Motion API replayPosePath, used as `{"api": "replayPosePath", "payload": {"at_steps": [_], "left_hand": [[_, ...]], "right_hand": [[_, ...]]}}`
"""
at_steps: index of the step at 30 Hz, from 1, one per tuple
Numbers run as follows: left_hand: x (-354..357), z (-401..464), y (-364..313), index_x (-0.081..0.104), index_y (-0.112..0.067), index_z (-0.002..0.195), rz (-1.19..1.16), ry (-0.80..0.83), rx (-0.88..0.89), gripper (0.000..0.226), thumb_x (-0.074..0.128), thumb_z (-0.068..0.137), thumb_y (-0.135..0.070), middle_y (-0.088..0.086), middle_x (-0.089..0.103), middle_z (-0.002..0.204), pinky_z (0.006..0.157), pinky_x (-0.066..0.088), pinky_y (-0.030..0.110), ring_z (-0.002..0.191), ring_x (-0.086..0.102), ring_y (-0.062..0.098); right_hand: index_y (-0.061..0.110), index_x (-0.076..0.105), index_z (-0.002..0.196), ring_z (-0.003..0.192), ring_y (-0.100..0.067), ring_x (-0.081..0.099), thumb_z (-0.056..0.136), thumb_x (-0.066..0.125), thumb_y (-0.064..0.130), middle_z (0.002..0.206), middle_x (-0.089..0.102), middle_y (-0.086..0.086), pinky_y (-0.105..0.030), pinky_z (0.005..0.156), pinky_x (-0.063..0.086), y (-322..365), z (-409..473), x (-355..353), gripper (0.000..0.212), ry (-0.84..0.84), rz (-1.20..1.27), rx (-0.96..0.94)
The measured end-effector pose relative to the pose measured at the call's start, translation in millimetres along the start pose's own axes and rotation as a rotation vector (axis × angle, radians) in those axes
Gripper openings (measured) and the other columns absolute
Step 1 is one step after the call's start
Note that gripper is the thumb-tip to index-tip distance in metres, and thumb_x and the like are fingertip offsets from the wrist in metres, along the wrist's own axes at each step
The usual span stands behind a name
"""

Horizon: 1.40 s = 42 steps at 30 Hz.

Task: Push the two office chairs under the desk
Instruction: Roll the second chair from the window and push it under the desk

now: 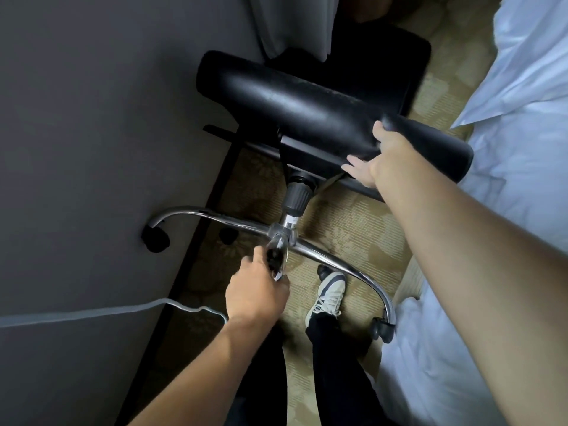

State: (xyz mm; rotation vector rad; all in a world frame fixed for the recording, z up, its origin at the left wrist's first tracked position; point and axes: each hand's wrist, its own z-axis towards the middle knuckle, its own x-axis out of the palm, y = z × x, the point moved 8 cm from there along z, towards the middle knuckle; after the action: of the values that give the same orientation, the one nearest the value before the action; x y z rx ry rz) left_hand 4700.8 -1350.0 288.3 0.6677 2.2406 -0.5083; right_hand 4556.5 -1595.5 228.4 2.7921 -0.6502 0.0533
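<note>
The fingers (356, 166) of the right hand (381, 158) were spread flat against the black chair (307, 109), which lay tipped on its side beside the desk (107, 118). The left hand (258, 290) was closed around a leg of the chrome base (322, 256). Judged from this, the chair was being righted; next it would need standing up, then rolling under.

White bedding (522, 87), white cable (92, 315) — patterned carpet (347, 229), grey curtain (292, 23)
</note>
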Motion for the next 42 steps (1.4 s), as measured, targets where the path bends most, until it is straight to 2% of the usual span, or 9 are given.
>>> {"api": "replayPosePath", "payload": {"at_steps": [11,15,19,22,25,30,37,39,42], "left_hand": [[-2,-20,10,0.032,-0.031,0.114,-0.169,-0.184,0.123,0.051,0.068,0.077,-0.032,-0.002,0.062,0.094,0.062,0.047,0.035,0.075,0.06,0.022],[-1,-25,9,0.035,-0.027,0.12,-0.153,-0.212,0.19,0.05,0.067,0.082,-0.034,0.001,0.059,0.089,0.056,0.043,0.035,0.068,0.055,0.02],[1,-32,16,0.043,-0.027,0.13,-0.102,-0.187,0.204,0.048,0.063,0.086,-0.034,0.007,0.055,0.097,0.063,0.04,0.034,0.074,0.055,0.028],[7,-40,24,0.048,-0.035,0.134,-0.106,-0.162,0.233,0.047,0.059,0.089,-0.034,0.006,0.054,0.1,0.066,0.043,0.032,0.079,0.057,0.027],[11,-45,37,0.045,-0.035,0.14,-0.153,-0.157,0.247,0.053,0.06,0.089,-0.032,0.005,0.054,0.104,0.072,0.048,0.033,0.085,0.06,0.025],[25,-57,61,0.042,-0.037,0.142,-0.178,-0.147,0.237,0.057,0.057,0.088,-0.033,0.002,0.051,0.104,0.079,0.051,0.035,0.09,0.059,0.024],[41,-83,102,0.045,-0.038,0.141,-0.183,-0.173,0.269,0.058,0.062,0.086,-0.035,-0.004,0.043,0.096,0.071,0.046,0.03,0.08,0.059,0.021],[48,-91,118,0.045,-0.038,0.14,-0.2,-0.154,0.268,0.058,0.064,0.084,-0.035,-0.004,0.045,0.097,0.07,0.048,0.031,0.079,0.058,0.02],[66,-109,145,0.046,-0.036,0.137,-0.193,-0.119,0.266,0.057,0.065,0.084,-0.034,-0.001,0.046,0.1,0.068,0.052,0.037,0.08,0.059,0.023]], "right_hand": [[0.014,0.052,0.127,0.084,-0.034,0.066,0.076,0.081,0.027,0.104,0.062,-0.016,-0.039,0.076,0.059,-4,-1,-23,0.06,-0.053,0.022,-0.15],[0.014,0.053,0.125,0.082,-0.029,0.067,0.083,0.073,0.03,0.081,0.06,-0.014,-0.037,0.084,0.056,-8,0,-24,0.05,-0.057,-0.009,-0.213],[0.012,0.051,0.131,0.076,-0.027,0.067,0.086,0.069,0.028,0.086,0.059,-0.012,-0.038,0.093,0.052,-15,-4,-22,0.051,-0.042,0.006,-0.279],[0.009,0.055,0.123,0.071,-0.029,0.071,0.081,0.074,0.026,0.093,0.066,-0.016,-0.033,0.067,0.06,-25,-7,-22,0.049,-0.042,0.016,-0.299],[0.003,0.056,0.117,0.067,-0.03,0.071,0.08,0.075,0.022,0.085,0.066,-0.02,-0.029,0.047,0.055,-37,-16,-16,0.046,-0.026,0.007,-0.328],[0.002,0.059,0.108,0.066,-0.032,0.069,0.078,0.077,0.016,0.073,0.065,-0.019,-0.038,0.073,0.06,-63,-37,-10,0.038,-0.042,0.045,-0.399],[0.0,0.059,0.104,0.06,-0.028,0.073,0.072,0.082,0.015,0.056,0.07,-0.013,-0.038,0.075,0.06,-103,-74,-34,0.043,-0.049,0.108,-0.443],[0.0,0.056,0.107,0.063,-0.029,0.073,0.07,0.082,0.014,0.06,0.071,-0.015,-0.04,0.082,0.059,-117,-85,-45,0.047,-0.027,0.16,-0.457],[-0.001,0.05,0.119,0.069,-0.033,0.073,0.07,0.083,0.009,0.09,0.071,-0.022,-0.044,0.081,0.059,-143,-96,-65,0.06,-0.006,0.245,-0.476]]}}
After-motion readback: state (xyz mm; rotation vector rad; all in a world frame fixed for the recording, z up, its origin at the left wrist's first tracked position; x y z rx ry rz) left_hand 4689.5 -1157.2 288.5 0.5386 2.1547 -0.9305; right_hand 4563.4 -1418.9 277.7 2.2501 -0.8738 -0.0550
